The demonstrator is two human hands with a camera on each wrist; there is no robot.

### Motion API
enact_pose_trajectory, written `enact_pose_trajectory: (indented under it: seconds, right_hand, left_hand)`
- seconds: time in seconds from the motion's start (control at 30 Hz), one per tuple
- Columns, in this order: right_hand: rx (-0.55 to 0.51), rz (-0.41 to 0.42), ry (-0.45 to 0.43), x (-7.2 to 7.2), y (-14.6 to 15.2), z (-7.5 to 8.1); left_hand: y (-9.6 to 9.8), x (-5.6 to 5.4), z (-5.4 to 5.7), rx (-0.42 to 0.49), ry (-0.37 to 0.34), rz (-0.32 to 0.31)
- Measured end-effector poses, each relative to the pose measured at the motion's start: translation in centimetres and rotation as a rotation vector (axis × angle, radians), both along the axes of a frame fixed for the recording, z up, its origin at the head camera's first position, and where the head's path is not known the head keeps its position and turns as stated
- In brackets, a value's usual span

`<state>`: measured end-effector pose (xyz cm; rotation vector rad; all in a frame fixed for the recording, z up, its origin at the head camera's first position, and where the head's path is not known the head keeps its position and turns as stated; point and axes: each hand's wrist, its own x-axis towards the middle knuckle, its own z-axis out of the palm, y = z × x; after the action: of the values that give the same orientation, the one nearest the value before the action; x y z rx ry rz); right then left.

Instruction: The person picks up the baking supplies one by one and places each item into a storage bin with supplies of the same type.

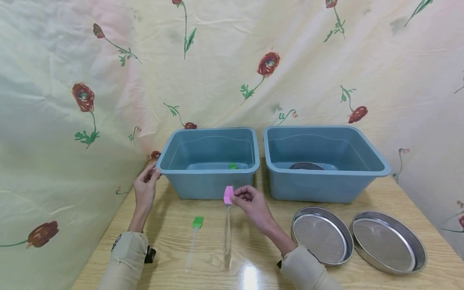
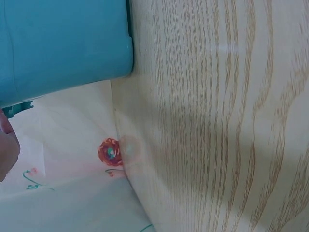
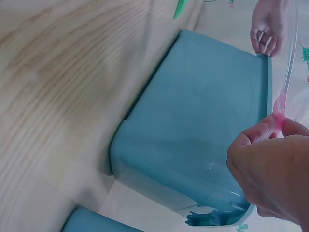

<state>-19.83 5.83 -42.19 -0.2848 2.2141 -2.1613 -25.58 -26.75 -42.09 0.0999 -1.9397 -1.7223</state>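
Just before the front wall of the left blue tub (image 1: 199, 187): a pink-headed brush (image 1: 228, 195), carried by the right hand (image 1: 255, 207). Right grip clamped on it, thumb and fingers pinching the pink head from the side; clear handle (image 1: 227, 229) runs from the head toward the wearer. Whether its end touches the surface (image 1: 170, 243), cannot tell. Left hand (image 1: 145, 187) at the same tub's left front corner, its grip closed on the rim there. Between the forearms, left of the pink-headed brush, a green-headed brush (image 1: 197, 222) lies on the surface, pale handle (image 1: 191, 247) nearward. Another green brush head (image 1: 233, 166) shows inside the left blue tub, toward its right side, partly hidden. Right blue tub (image 1: 319, 187) stands beside, a round metal dish (image 1: 306, 165) part-seen inside. In front of it, two round metal pans (image 1: 322, 235) (image 1: 384, 241) side by side; floral cloth (image 1: 217, 92) hangs behind
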Motion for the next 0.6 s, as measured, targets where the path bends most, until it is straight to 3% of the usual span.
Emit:
enact_pose_trajectory:
  seconds: [0.6]
  right_hand:
    - [-0.04,-0.033,0.094,-0.5,0.4,2.6]
  left_hand:
    - [0.0,0.1,0.1,-0.005,-0.004,0.0]
